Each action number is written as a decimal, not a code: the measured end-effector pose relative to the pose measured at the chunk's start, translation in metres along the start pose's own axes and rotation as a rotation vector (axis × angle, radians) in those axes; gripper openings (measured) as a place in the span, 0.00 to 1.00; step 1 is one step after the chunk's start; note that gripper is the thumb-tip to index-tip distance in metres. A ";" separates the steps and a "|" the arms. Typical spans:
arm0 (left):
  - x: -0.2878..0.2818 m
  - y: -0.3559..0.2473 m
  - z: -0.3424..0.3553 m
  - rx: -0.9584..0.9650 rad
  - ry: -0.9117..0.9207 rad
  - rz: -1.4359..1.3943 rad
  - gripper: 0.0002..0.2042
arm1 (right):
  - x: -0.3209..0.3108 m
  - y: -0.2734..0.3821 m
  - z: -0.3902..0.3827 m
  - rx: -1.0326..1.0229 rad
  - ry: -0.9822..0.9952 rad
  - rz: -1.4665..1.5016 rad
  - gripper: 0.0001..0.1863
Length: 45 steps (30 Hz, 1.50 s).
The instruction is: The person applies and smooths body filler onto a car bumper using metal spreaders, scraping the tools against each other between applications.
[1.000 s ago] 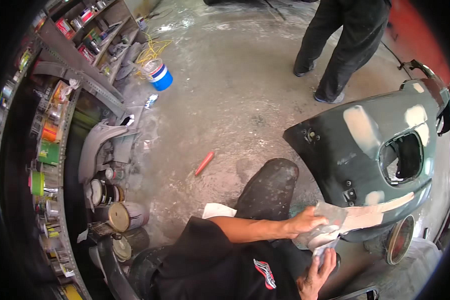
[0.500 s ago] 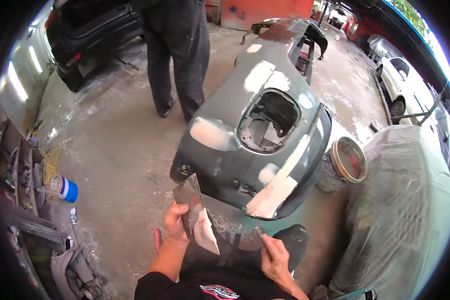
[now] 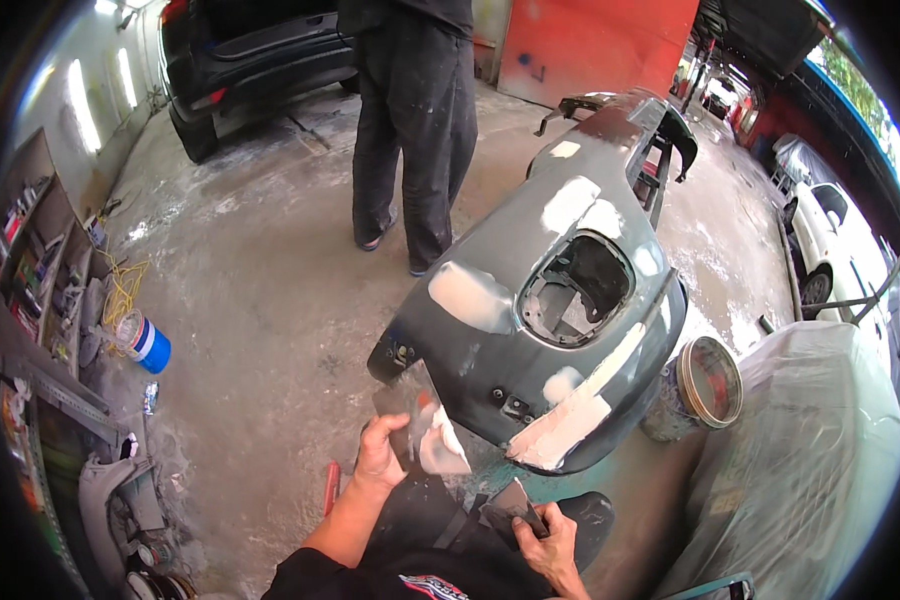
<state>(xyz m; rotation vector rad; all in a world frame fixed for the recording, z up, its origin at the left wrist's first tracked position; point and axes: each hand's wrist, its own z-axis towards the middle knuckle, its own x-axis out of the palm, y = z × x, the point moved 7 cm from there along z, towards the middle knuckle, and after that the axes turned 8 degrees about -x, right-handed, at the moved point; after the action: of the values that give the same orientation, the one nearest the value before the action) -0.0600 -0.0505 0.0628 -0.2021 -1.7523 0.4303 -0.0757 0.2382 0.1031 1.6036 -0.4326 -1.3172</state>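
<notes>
My left hand [image 3: 380,455] grips a thin flat board [image 3: 425,418] by its edge, with the thumb on top and a smear of pale body filler [image 3: 440,440] on its face. Low in front of me, my right hand [image 3: 548,548] pinches a dark, flat filler spreader [image 3: 504,506] with a little pale filler along its tip. Just beyond both hands is a grey car bumper [image 3: 470,345], a large oval opening [image 3: 578,290] near its middle. Pale filler [image 3: 562,430] covers its near corner and runs up in a strip; other lighter patches dot the surface. Neither tool touches the bumper.
A person in dark trousers [image 3: 410,130] stands beyond the bumper, left of it. A stained bucket [image 3: 705,385] and a plastic-covered object [image 3: 800,440] are at the right. Shelves [image 3: 45,240], a blue-and-white bucket [image 3: 148,345] and a yellow cord [image 3: 125,285] line the left.
My right hand has turned the spreader so its blade now shows. The board in my left hand has tilted. The whole view has shifted, with the scene now lower and farther right.
</notes>
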 end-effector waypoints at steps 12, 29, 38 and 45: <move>0.009 -0.006 -0.010 0.050 0.082 0.112 0.22 | -0.024 0.035 0.020 -0.075 -0.054 0.164 0.09; 0.040 -0.001 0.009 0.060 0.029 0.290 0.20 | -0.041 0.040 0.026 -0.253 -0.277 0.370 0.29; 0.046 -0.001 0.012 0.001 0.039 0.346 0.22 | -0.047 0.036 0.027 -0.104 -0.300 0.492 0.26; 0.104 -0.021 0.026 0.054 -0.045 0.399 0.20 | -0.079 0.023 0.041 0.012 -0.430 0.840 0.24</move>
<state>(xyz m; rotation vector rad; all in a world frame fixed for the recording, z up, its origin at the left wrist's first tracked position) -0.1065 -0.0369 0.1603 -0.5113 -1.7426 0.7747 -0.1330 0.2699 0.1679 0.9369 -1.2214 -0.9693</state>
